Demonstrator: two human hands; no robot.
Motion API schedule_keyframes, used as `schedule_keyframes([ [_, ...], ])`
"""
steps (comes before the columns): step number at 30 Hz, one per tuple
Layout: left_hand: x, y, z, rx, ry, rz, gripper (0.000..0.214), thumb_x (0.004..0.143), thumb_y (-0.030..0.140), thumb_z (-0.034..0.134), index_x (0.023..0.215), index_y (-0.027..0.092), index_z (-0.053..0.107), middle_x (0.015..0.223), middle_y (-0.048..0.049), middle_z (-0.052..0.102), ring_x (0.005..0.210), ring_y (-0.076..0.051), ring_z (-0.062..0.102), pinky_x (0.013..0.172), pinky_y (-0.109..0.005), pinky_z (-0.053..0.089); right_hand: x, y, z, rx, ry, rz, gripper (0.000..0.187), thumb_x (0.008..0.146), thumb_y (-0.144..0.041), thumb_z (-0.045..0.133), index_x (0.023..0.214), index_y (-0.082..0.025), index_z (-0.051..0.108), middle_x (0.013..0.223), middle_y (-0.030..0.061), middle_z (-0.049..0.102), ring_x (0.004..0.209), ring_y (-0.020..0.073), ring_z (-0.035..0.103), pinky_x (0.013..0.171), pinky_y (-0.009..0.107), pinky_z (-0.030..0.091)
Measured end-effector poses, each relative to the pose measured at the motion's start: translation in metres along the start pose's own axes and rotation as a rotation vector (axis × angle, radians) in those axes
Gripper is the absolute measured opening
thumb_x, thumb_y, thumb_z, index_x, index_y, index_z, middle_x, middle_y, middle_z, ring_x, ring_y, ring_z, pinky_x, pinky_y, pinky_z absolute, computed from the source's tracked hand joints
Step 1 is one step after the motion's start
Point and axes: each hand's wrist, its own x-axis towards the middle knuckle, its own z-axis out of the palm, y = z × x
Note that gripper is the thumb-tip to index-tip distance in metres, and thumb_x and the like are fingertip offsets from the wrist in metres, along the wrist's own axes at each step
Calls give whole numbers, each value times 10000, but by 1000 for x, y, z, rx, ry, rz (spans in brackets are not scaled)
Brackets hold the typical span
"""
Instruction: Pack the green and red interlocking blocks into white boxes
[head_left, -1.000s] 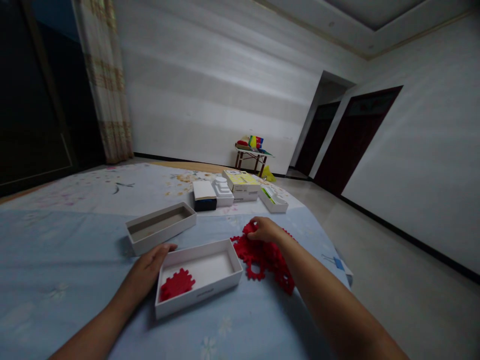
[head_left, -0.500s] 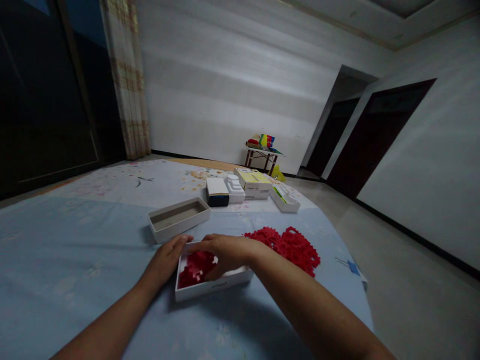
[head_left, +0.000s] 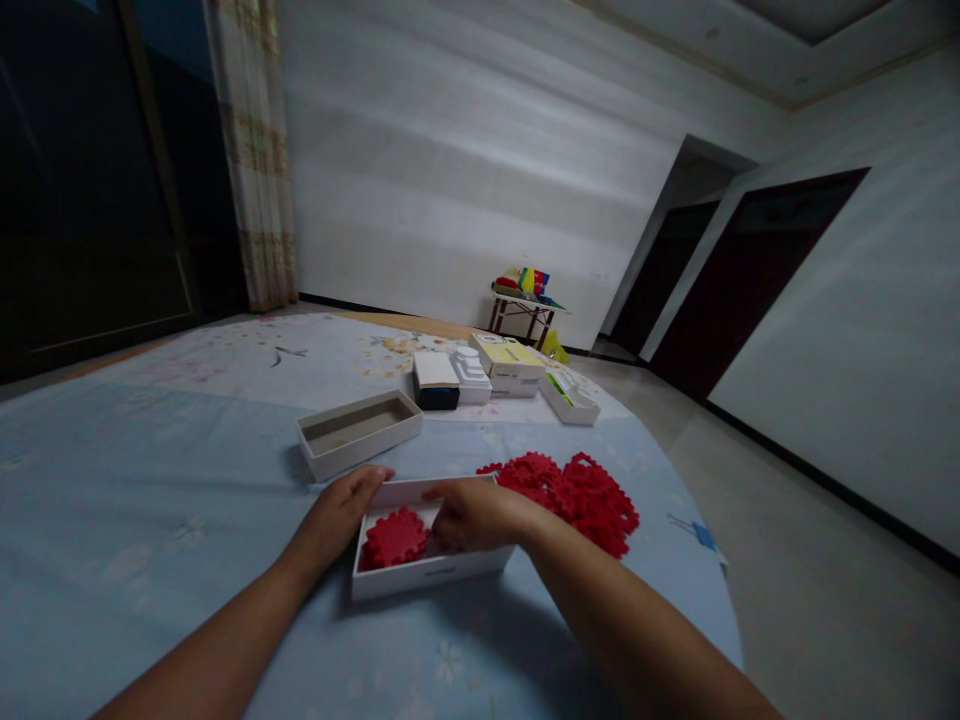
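Dipping into the open white box (head_left: 405, 580), your right hand (head_left: 480, 515) has its fingers half curled, close against a small stack of red toothed foam-like pieces (head_left: 397, 537); whether it has hold of one, I cannot tell. Your left hand (head_left: 349, 505) lies along the box's left end, fingers over the far corner, its grip unclear. Inside, the stack sits flat at the left end, so some pieces look put in place, while the floor toward your right hand shows white. Just beyond the box's right end, a larger heap of red pieces (head_left: 592, 505) spreads loose on the tablecloth (head_left: 187, 500); by eye, most are outside. Farther out, the shallow grey-lined tray (head_left: 367, 447) stands open, apart from the box, which is uncovered.
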Motion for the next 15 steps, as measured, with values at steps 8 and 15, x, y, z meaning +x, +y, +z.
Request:
schedule_keyframes([
  [8, 2, 1, -2, -36, -31, -31, 460, 763, 502, 396, 873, 156, 678, 812, -42, 709, 822, -232, 626, 790, -330, 461, -6, -15, 11, -25, -7, -170, 581, 713, -192, 453, 1289, -171, 381, 905, 59, 686, 752, 171, 623, 580, 215, 410],
  [15, 3, -2, -4, -30, -50, -24, 421, 750, 548, 430, 748, 202, 668, 754, 0, 714, 815, -233, 632, 781, -300, 470, -13, -22, 9, -25, -34, -124, 609, 697, -155, 488, 1294, -191, 374, 927, 57, 685, 794, 179, 626, 592, 221, 416],
])
